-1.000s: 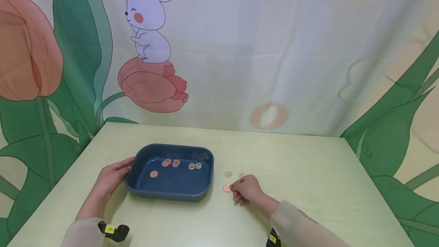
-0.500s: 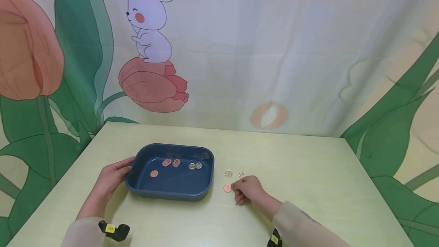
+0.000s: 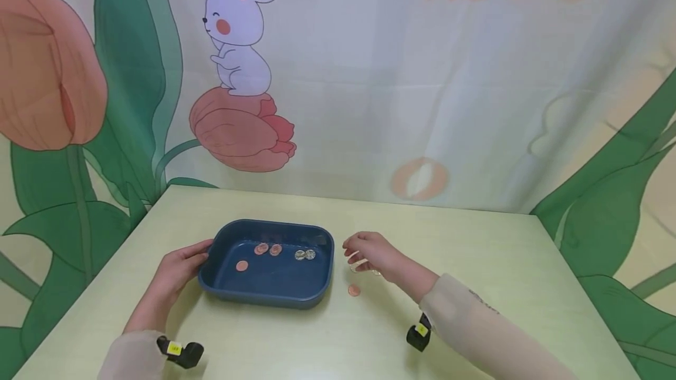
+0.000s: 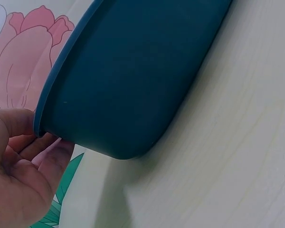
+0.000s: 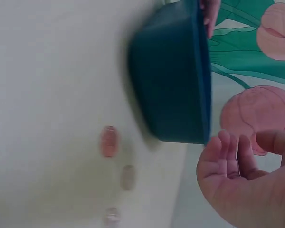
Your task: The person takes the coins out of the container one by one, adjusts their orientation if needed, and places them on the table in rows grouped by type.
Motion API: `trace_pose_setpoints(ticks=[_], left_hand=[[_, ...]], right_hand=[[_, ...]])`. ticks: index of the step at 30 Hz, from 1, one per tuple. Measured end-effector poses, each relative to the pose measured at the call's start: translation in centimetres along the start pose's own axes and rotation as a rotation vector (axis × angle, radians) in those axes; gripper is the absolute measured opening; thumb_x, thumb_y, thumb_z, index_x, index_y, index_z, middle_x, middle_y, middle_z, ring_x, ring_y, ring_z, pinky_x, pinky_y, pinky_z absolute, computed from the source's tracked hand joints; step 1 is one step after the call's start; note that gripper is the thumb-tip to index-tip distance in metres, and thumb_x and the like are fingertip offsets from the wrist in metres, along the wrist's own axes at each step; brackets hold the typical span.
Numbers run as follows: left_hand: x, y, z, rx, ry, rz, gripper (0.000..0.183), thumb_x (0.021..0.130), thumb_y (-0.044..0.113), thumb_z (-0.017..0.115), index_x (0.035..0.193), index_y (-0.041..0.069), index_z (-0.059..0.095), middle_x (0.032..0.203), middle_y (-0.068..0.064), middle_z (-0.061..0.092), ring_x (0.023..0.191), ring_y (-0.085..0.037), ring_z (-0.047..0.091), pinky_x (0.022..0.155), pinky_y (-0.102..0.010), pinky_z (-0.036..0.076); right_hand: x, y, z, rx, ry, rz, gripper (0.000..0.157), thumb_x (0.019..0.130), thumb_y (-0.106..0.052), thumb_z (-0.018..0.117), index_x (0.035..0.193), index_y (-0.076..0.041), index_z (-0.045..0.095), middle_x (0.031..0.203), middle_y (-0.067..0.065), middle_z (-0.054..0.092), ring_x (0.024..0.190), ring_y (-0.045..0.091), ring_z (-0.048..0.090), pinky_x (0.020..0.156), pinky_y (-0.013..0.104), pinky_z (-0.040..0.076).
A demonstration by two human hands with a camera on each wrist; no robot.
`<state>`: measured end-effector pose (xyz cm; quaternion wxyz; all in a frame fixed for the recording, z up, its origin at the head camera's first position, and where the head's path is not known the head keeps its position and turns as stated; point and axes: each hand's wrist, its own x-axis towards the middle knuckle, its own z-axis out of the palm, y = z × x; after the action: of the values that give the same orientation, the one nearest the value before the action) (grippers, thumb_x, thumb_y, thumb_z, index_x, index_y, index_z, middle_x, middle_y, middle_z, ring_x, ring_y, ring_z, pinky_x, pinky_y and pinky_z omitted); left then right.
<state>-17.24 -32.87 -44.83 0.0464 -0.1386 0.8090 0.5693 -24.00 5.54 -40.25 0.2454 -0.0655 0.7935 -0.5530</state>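
My left hand point(image 3: 179, 271) grips the left end of a dark blue tray point(image 3: 264, 299); in the left wrist view the thumb lies at the rim and the fingers beneath it. Inside the tray lie a copper coin point(image 3: 242, 265), more copper coins point(image 3: 276, 250) farther back and silvery coins point(image 3: 310, 254). Right of the tray my right hand point(image 3: 375, 254) is raised over the table, fingers loosely bent and thumb apart, with no coin visible in them. Below it a copper coin point(image 3: 354, 290) lies on the table. Two pale coins, one a blurred coin point(image 5: 112, 217), are partly hidden by the hand in the head view.
The pale table point(image 3: 475, 286) ends at the back against a printed curtain point(image 3: 359, 110) with a rabbit and tulips. A small black camera point(image 3: 182, 355) is worn at the left wrist and another black camera point(image 3: 419, 336) at the right.
My right hand has lifted from beside the copper coin and moved up and away, its fingers loosening. The coin stays on the table. My left hand keeps its hold on the tray.
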Motion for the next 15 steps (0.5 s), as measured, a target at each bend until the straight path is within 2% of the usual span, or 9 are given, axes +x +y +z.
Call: trace_pose_setpoints(ticks=[3, 9, 12, 15], left_hand=[[0.0, 0.0, 0.0, 0.010, 0.011, -0.009, 0.046, 0.103, 0.013, 0.043, 0.148, 0.001, 0.041, 0.153, -0.022, 0.038, 0.127, -0.008, 0.055, 0.088, -0.012, 0.053], [0.0, 0.1, -0.1, 0.012, 0.012, 0.000, 0.046, 0.103, 0.012, 0.043, 0.148, 0.001, 0.041, 0.152, -0.022, 0.039, 0.118, 0.001, 0.057, 0.090, -0.013, 0.054], [0.0, 0.1, 0.0, 0.009, 0.006, 0.004, 0.046, 0.103, 0.012, 0.042, 0.148, 0.000, 0.040, 0.153, -0.023, 0.037, 0.131, -0.016, 0.055, 0.096, -0.019, 0.053], [0.0, 0.1, 0.1, 0.004, 0.003, 0.002, 0.047, 0.103, 0.011, 0.041, 0.148, -0.001, 0.039, 0.154, -0.024, 0.036, 0.141, -0.033, 0.042, 0.103, -0.026, 0.050]], right_hand=[[0.9, -2.3, -0.1, -0.067, -0.106, -0.033, 0.034, 0.099, -0.017, 0.049, 0.120, 0.007, 0.060, 0.102, 0.014, 0.066, 0.086, 0.017, 0.065, 0.071, 0.025, 0.056], [3.2, -6.6, 1.0, -0.288, -0.354, -0.042, 0.037, 0.100, -0.021, 0.050, 0.126, 0.001, 0.062, 0.113, 0.016, 0.071, 0.087, 0.015, 0.068, 0.078, 0.027, 0.058], [4.5, -8.0, 2.1, -0.363, -0.434, -0.032, 0.035, 0.100, -0.024, 0.052, 0.125, -0.003, 0.064, 0.111, 0.015, 0.071, 0.088, 0.017, 0.068, 0.078, 0.027, 0.058], [5.8, -8.9, 3.3, -0.393, -0.477, -0.015, 0.034, 0.100, -0.026, 0.054, 0.124, -0.005, 0.065, 0.107, 0.011, 0.071, 0.087, 0.017, 0.067, 0.081, 0.030, 0.058]])
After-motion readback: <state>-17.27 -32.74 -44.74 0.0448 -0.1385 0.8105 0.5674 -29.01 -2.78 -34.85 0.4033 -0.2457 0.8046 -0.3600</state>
